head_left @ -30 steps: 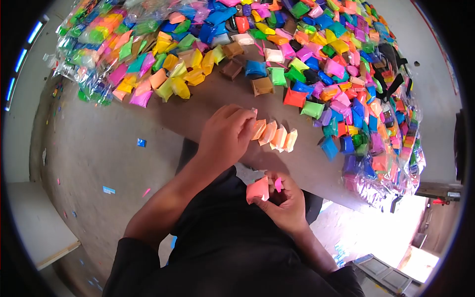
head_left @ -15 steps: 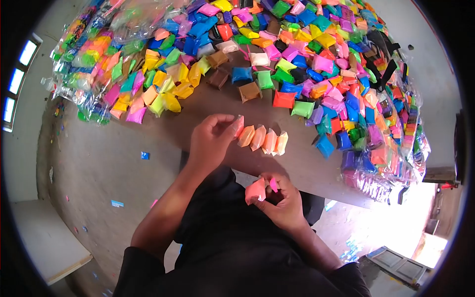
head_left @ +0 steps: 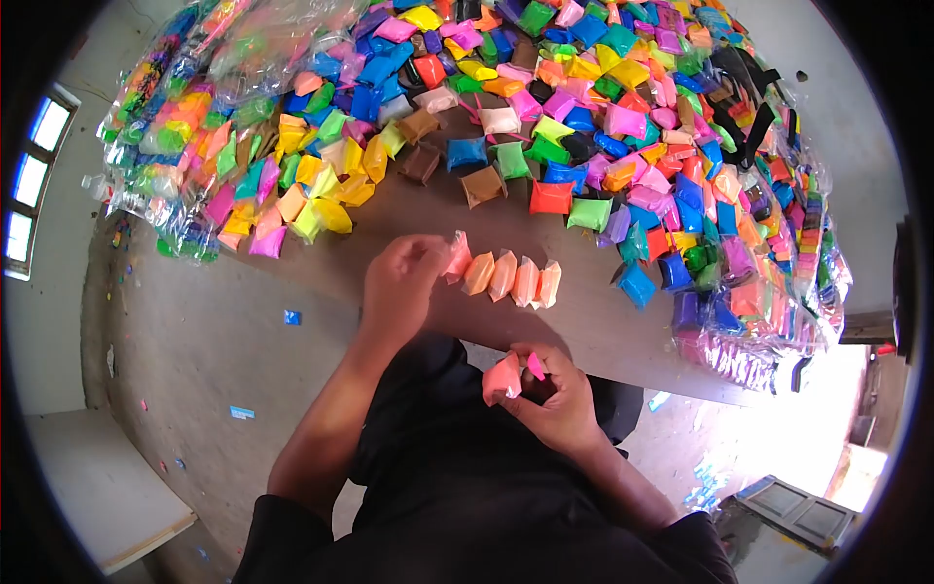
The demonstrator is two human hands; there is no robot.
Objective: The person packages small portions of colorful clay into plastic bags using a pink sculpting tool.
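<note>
A row of small clear-wrapped packets [head_left: 502,276], orange to peach in colour, stands on the brown table. At the row's left end is a coral-pink packet [head_left: 457,258]. My left hand [head_left: 399,287] has its thumb and fingers pinched at that packet's left side. Lower down, near the table's front edge, my right hand [head_left: 559,401] grips another coral packet [head_left: 502,380] between thumb and fingers. A small bright pink piece [head_left: 536,366] sticks up by the right hand's index finger.
A big heap of coloured packets [head_left: 623,122] covers the table's far side. Clear plastic bags of packets lie at left [head_left: 185,127] and right [head_left: 744,336]. Brown [head_left: 483,185], red [head_left: 552,198] and green [head_left: 590,212] packets lie just beyond the row. Blue scraps [head_left: 292,317] are on the floor.
My left hand has drawn slightly left and down at the coral-pink packet, which now shows more fully at the row's end. The right hand keeps its grip. The view has shifted a little.
</note>
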